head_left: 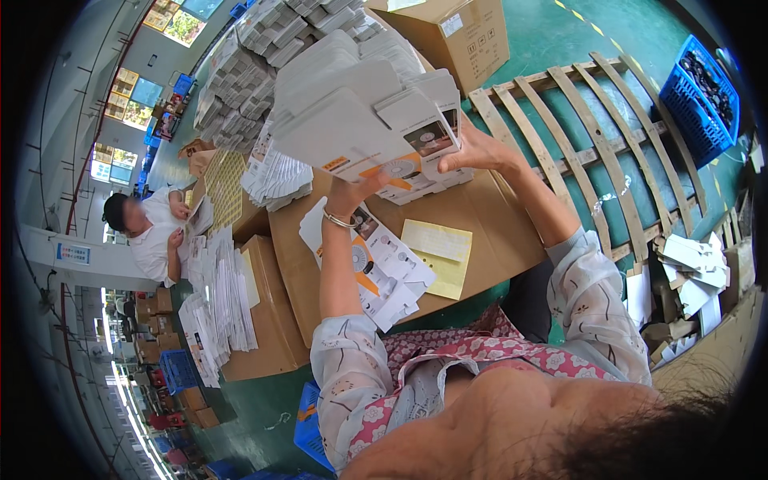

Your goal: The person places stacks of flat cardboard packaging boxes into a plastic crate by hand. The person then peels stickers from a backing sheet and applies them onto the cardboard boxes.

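Note:
In front of me a thick stack of flattened white cartons [336, 120] with orange print and fan pictures stands on a large brown cardboard box [496, 232]. My left hand [358, 190], with a bracelet at its wrist, grips the stack's near left side; its fingertips are partly hidden. On the right side, my right hand [476, 150] holds the stack's edge, thumb in front and fingers behind. Below my hands, several loose flat cartons [384, 268] lie fanned out. Beside them is a yellow sheet of paper [440, 264] with a paler piece on it.
High piles of flat cartons [240, 88] rise behind the stack. A closed brown carton [472, 40] stands at the far right, near a wooden pallet [592, 144] and a blue crate [700, 104]. At left, another person [152, 228] works by a carton pile [220, 296].

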The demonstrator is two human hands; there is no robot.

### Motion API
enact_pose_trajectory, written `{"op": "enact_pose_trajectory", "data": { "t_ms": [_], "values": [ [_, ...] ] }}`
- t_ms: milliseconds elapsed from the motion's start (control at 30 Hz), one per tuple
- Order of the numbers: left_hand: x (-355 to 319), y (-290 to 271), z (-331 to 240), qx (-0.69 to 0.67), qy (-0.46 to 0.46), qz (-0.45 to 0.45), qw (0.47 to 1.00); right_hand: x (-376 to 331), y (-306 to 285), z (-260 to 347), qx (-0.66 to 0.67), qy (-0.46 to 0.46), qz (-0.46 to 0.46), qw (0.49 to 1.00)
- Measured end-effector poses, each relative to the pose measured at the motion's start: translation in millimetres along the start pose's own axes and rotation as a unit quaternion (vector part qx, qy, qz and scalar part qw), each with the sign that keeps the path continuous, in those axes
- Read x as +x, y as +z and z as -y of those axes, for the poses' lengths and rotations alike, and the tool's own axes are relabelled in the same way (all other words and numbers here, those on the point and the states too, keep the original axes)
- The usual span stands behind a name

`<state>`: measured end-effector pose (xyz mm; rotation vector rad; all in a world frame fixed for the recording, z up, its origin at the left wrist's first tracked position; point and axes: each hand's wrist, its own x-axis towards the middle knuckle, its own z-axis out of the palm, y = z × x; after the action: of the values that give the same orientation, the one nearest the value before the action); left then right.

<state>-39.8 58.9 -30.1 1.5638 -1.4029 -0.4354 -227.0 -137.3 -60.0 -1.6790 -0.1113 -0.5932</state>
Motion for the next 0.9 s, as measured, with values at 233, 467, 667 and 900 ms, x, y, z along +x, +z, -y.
{"op": "enact_pose_trajectory", "data": {
  "t_ms": [233,467,667,900],
  "values": [
    [4,14,-4,-0.123,-0.020,-0.068,0.990,-5,-29,51,-0.178,-0.120,-0.139,0.967],
    [-1,8,1,-0.233,-0.076,-0.010,0.969,53,31,147,-0.473,-0.323,-0.078,0.816],
    [3,11,2,-0.226,-0.076,-0.061,0.969,76,29,141,-0.520,-0.316,-0.064,0.791],
    [5,26,12,-0.248,-0.045,-0.088,0.964,46,-37,75,0.012,-0.269,-0.348,0.898]
  ]
}}
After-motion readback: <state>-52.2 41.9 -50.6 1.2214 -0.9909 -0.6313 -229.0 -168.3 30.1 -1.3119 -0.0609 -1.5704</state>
